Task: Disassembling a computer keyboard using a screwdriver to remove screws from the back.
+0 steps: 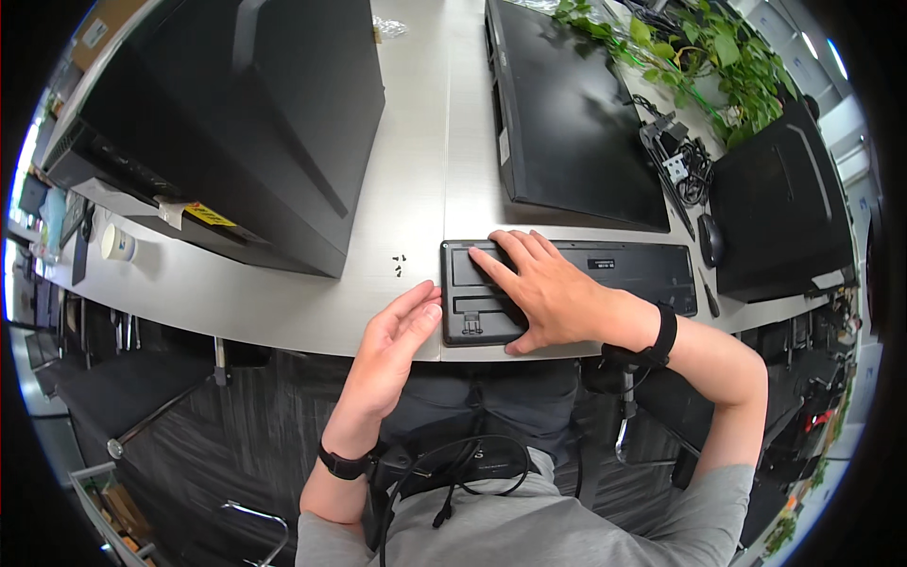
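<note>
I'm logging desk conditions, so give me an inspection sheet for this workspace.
Surface: pale grey desk, seam down its middle.
Job's things: black keyboard lying underside up at the desk edge; small dark screws left of it.
Clutter: computer case, monitor lying flat, mouse, paper cup.
Hands: right hand flat on the keyboard; left hand open at its left end.
Cables: tangle by the plant.
Surroundings: dark floor.

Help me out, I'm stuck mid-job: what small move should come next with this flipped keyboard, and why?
Probably reach the left hand to the small screws lying loose on the desk. The right hand lies flat on the keyboard, which is underside up, and the left hand at its end holds nothing.
</note>
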A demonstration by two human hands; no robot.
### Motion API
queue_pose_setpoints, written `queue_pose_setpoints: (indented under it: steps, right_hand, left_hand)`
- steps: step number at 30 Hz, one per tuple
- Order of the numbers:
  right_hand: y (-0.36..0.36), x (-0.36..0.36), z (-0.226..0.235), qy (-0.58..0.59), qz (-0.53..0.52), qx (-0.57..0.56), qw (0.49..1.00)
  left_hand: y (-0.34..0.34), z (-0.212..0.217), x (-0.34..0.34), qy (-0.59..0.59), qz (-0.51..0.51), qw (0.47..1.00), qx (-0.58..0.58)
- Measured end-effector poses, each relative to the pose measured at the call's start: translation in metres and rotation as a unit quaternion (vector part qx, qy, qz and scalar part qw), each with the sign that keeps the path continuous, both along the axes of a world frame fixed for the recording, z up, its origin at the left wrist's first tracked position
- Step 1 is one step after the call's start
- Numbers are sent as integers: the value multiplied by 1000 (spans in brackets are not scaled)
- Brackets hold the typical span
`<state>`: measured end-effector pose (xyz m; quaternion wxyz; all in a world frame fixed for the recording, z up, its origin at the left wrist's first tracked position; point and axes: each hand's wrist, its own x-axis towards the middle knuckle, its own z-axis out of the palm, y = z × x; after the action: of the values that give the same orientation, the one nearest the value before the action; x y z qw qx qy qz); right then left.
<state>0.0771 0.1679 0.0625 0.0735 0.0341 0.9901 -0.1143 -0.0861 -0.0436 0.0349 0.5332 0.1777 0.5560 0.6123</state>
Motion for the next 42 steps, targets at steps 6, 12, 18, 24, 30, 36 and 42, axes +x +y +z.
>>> queue_pose_setpoints:
  steps: [6, 12, 18, 24, 30, 36, 42]
  right_hand:
    - [0, -2, -1, 1, 6, 1, 1000]
    - [-1, -5, 3, -10, -2, 2, 1000]
    - [-6, -9, 5, -11, -29, -43, 999]
    - [-9, -11, 7, -14, -50, -70, 996]
    - [-15, -13, 12, -31, -51, -84, 995]
    - [-15, -17, 16, -63, -60, -77, 993]
    - [-14, -16, 17, -64, -46, -65, 995]
  left_hand:
    - [-3, 8, -9, -61, -19, 998, 8]
    - [-1, 2, -1, -51, 21, 998, -4]
    - [-3, -12, 4, 13, 11, 1000, 27]
    - [-6, -15, 2, -21, 16, 999, 46]
    - [-5, -15, 5, -33, 19, 996, 77]
    - [0, -16, 4, -36, 20, 997, 65]
    - [9, -17, -5, -22, 22, 998, 45]
